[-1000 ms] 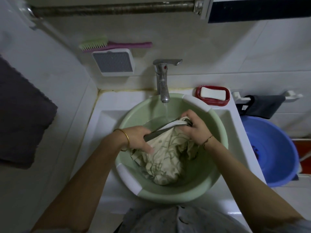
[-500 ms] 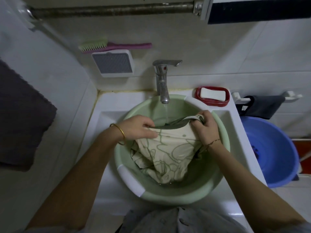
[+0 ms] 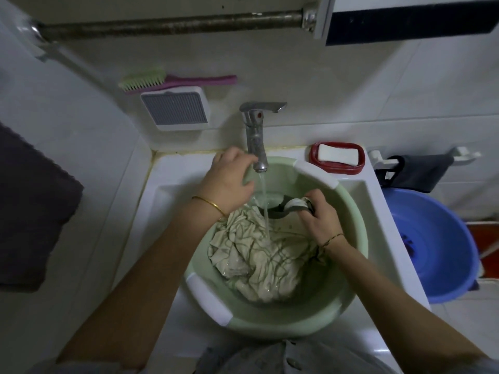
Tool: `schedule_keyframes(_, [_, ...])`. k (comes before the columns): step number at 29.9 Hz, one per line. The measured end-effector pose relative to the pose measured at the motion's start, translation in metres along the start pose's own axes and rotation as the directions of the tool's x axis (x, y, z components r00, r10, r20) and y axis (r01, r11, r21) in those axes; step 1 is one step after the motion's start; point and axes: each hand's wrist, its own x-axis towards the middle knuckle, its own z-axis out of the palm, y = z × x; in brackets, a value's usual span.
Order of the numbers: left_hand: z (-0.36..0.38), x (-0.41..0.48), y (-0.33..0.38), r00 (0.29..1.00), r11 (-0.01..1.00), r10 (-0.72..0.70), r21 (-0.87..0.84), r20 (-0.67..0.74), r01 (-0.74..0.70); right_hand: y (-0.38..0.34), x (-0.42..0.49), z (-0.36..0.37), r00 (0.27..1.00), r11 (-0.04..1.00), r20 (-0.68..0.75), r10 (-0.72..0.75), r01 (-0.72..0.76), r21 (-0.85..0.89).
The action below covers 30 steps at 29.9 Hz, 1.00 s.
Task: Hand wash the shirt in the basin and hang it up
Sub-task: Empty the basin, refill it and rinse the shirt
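The shirt (image 3: 259, 255) lies wet and bunched in the green basin (image 3: 270, 319), water from the tap (image 3: 256, 136) running onto it. The right hand (image 3: 318, 217) is closed on its collar; the left hand (image 3: 229, 182) grips the basin's rim. Washing looks under way; wringing and hanging remain. Soap (image 3: 337, 155) sits in its dish (image 3: 337, 168).

Home bathroom: tiled walls (image 3: 351, 85), tap (image 3: 255, 136), soap dish (image 3: 337, 157).

Single head-worn view, wide-angle.
Looks steeply down, close over the basin (image 3: 348, 298); wall tiles (image 3: 310, 76) bound the top.
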Motion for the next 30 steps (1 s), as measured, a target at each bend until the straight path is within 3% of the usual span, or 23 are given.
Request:
schedule_keyframes(2, [-0.007,0.011,0.019,0.98,0.993,0.117,0.033,-0.163,-0.114,0.001,0.0,0.001,1.0,1.0,0.024,0.003,-0.002,-0.021])
schedule_keyframes(3, [-0.009,0.018,0.027,0.97,0.985,0.162,0.081,-0.18,-0.15,0.002,0.0,0.001,0.999,0.999,0.035,0.005,-0.004,-0.031])
schedule_keyframes(8, [-0.007,0.059,0.046,0.987,0.945,0.158,0.288,0.016,-0.156,0.004,0.0,0.001,0.998,0.997,0.054,0.026,-0.023,-0.07])
schedule_keyframes(11, [0.004,0.063,0.044,0.986,0.945,0.156,0.282,0.064,-0.168,0.004,0.0,0.0,0.994,0.995,0.085,0.068,-0.062,-0.073])
schedule_keyframes(13, [0.008,0.06,0.042,0.978,0.937,0.189,0.283,0.088,-0.207,-0.004,0.004,0.001,0.988,0.994,0.11,0.104,-0.109,0.033])
schedule_keyframes(14, [0.009,0.055,0.039,0.975,0.941,0.217,0.256,0.041,-0.221,-0.009,0.007,0.002,0.988,0.986,0.099,0.118,-0.128,0.103])
schedule_keyframes(16, [0.017,0.038,0.034,0.94,0.961,0.26,0.151,-0.22,-0.231,-0.018,0.014,0.005,0.992,0.98,0.023,0.121,-0.123,0.155])
schedule_keyframes(17, [0.028,0.024,0.03,0.899,0.971,0.237,0.088,-0.369,-0.221,-0.02,0.017,0.007,0.994,0.993,-0.006,0.108,-0.108,0.043])
schedule_keyframes(18, [0.043,0.009,0.025,0.871,0.979,0.196,0.044,-0.451,-0.198,-0.018,0.019,0.009,0.998,0.977,0.0,0.07,-0.069,-0.201])
schedule_keyframes(19, [0.062,-0.007,0.019,0.884,0.988,0.152,0.037,-0.441,-0.152,-0.014,0.019,0.014,0.998,0.88,0.05,0.036,-0.008,-0.475])
schedule_keyframes(21, [0.1,-0.028,0.007,0.986,0.994,-0.005,0.103,-0.168,0.023,-0.003,0.017,0.026,0.977,0.688,0.196,0.084,0.085,-0.72])
schedule_keyframes(22, [0.118,-0.034,0.0,0.992,0.975,-0.124,0.189,0.026,0.116,0.005,0.015,0.033,0.957,0.66,0.243,0.156,0.082,-0.747])
schedule_keyframes(24, [0.149,-0.042,-0.017,0.917,0.92,-0.304,0.328,0.257,0.212,0.019,0.012,0.05,0.931,0.672,0.247,0.268,0.002,-0.74])
schedule_keyframes(25, [0.162,-0.045,-0.025,0.885,0.904,-0.352,0.355,0.304,0.237,0.026,0.01,0.059,0.936,0.679,0.208,0.284,-0.043,-0.732])
schedule_keyframes(28, [0.181,-0.051,-0.042,0.877,0.892,-0.387,0.359,0.284,0.277,0.037,0.003,0.081,0.944,0.638,0.154,0.291,-0.071,-0.767])
schedule_keyframes(30, [0.192,-0.048,-0.053,0.852,0.877,-0.409,0.398,0.327,0.269,0.045,0.001,0.09,0.927,0.552,0.288,0.241,0.113,-0.826])
